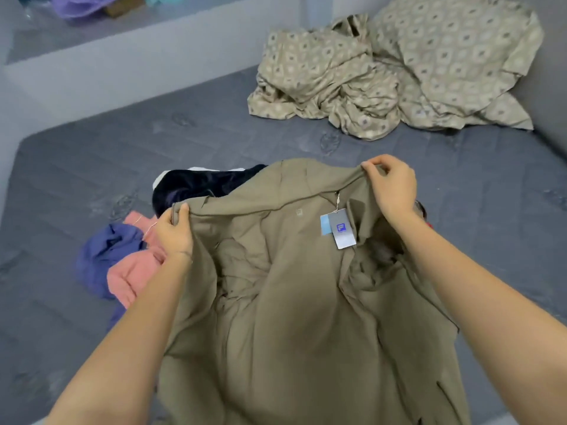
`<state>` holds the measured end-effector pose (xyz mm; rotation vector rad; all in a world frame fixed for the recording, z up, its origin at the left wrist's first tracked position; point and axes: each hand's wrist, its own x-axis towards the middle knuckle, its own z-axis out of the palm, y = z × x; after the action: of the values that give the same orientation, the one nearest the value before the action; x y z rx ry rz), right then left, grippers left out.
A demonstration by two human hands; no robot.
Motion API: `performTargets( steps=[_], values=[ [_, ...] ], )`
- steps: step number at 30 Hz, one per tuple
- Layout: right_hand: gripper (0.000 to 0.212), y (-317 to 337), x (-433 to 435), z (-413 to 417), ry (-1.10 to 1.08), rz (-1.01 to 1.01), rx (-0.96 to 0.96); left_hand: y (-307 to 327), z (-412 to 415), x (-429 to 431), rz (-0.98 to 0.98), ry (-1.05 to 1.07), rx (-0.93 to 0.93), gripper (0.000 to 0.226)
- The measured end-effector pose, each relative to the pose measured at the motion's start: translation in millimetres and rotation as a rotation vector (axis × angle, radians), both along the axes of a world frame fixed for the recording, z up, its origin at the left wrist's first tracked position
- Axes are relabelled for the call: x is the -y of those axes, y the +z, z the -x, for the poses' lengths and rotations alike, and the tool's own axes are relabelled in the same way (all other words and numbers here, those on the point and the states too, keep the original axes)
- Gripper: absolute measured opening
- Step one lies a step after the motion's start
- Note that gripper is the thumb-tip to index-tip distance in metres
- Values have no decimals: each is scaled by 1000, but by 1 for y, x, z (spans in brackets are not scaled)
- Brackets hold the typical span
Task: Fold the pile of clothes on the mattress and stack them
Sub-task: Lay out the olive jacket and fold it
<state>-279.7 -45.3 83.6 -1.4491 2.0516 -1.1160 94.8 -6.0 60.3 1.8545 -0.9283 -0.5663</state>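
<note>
Starting at the left of the mattress (61,185), a blue garment (98,256) and a pink garment (132,271) lie crumpled against each other, unfolded. Just beside them the left hand (173,231) pinches one end of the top edge of an olive jacket (294,302), thumb over the seam. It is a small grip on a heavy piece, and I'd guess a shake could pull the cloth free on that side.

Behind that hand sits a dark garment (196,187), partly hidden by the jacket. The jacket is held up over the mattress, its body hanging toward the person. If it is laid straight down it may land on these loose clothes rather than on bare mattress, and then it would fold lumpy and drag them about.

The jacket's middle is bunched, with the inside slumped in creases. Folding it without spreading it flat first would trap those wrinkles.

A tag (342,230) dangles on a string below the collar. It could get caught in a fold or snag.

The right hand (391,188) grips the other end of the top edge, fingers curled over it and held higher than the left, so the jacket hangs tilted and a fold could come out skewed.

Far right, well apart, lies a patterned sheet (399,72).
</note>
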Motion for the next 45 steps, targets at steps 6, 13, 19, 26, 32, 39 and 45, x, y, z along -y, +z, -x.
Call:
performTargets(
  steps=[6,13,19,26,32,39,45],
  values=[
    [20,-86,43,18,23,-32,-54,-66,17,49,39,-12,-49,48],
    [38,-112,29,12,78,-58,-188,-105,16,51,-63,-69,176,30],
    [56,-98,-10,-12,193,-129,-313,-89,28,14,-162,-326,726,77],
    [83,-92,-94,-62,344,-215,-437,-71,45,-65,-206,-620,946,68],
    [80,-115,-173,-102,500,-329,-530,-101,8,-151,-391,-523,843,66],
    [84,-150,-226,-140,657,-448,-497,-136,-33,-225,-650,-313,684,69],
    [85,-171,-241,-170,733,-565,-481,-147,-63,-244,-700,-26,401,65]
  ],
)
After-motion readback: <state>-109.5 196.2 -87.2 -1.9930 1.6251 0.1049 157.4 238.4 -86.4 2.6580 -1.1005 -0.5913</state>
